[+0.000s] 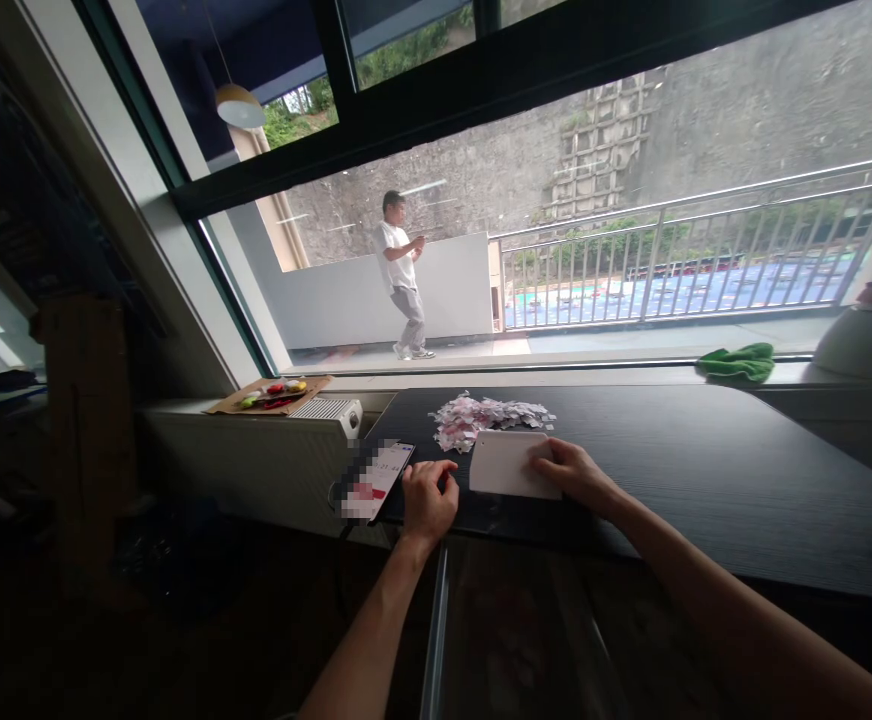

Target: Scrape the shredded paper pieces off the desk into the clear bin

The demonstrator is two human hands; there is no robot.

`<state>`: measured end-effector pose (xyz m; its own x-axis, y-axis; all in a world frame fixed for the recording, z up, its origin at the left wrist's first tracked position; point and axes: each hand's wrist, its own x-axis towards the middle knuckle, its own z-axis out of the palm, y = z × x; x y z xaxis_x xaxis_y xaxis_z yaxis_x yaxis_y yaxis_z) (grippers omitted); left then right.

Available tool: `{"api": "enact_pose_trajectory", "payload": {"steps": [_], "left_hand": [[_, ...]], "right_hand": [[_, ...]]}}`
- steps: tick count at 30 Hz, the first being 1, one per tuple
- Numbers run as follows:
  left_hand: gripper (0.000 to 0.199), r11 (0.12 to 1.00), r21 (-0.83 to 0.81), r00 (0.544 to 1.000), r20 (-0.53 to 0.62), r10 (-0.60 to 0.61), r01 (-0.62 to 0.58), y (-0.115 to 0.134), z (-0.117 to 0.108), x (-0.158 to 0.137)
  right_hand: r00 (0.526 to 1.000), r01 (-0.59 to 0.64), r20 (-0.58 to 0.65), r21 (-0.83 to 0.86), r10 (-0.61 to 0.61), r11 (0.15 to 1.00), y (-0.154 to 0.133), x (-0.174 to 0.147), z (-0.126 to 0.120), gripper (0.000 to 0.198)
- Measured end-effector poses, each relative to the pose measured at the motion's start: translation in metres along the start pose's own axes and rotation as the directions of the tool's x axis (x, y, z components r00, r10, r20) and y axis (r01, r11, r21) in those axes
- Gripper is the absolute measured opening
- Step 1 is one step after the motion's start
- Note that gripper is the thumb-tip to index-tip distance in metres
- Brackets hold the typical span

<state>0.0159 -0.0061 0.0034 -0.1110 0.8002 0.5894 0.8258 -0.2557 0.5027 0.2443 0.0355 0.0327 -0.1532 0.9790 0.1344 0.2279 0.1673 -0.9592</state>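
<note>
My right hand (pixel 567 468) grips the right edge of a flat white rectangular piece (pixel 507 465), which looks like card, with a small dark spot near its top left corner. It is at the front of the dark table (pixel 676 470). Just behind it lies a heap of small white and pinkish paper scraps (pixel 470 415). At the table's front edge, left of the white piece and apart from it, is my left hand (pixel 431 497). Its fingers are loosely bent, thumb and forefinger apart, with nothing seen between them. A phone (pixel 376 485) with a lit, partly blurred screen lies beside it.
Left of the table stands a white radiator (pixel 256 440) with a cardboard piece (pixel 226 403) and colourful small items on top. A green cloth (pixel 737 363) rests on the window sill. Outside the window, a person (pixel 400 270) in a white shirt is near a railing (pixel 657 265).
</note>
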Motion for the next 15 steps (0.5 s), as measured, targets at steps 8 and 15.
{"api": "enact_pose_trajectory", "payload": {"steps": [8,15], "left_hand": [[0.017,0.999,-0.034,0.994,0.108,0.025,-0.022,0.004,-0.014,-0.01],[0.02,0.999,0.042,0.954,0.297,-0.045,0.034,0.031,-0.029,-0.037]], "right_hand": [[0.994,-0.08,-0.08,-0.036,0.076,0.996,0.0,-0.025,-0.031,0.024],[0.977,-0.2,-0.072,-0.001,0.2,0.98,0.006,-0.044,-0.029,0.028]]}}
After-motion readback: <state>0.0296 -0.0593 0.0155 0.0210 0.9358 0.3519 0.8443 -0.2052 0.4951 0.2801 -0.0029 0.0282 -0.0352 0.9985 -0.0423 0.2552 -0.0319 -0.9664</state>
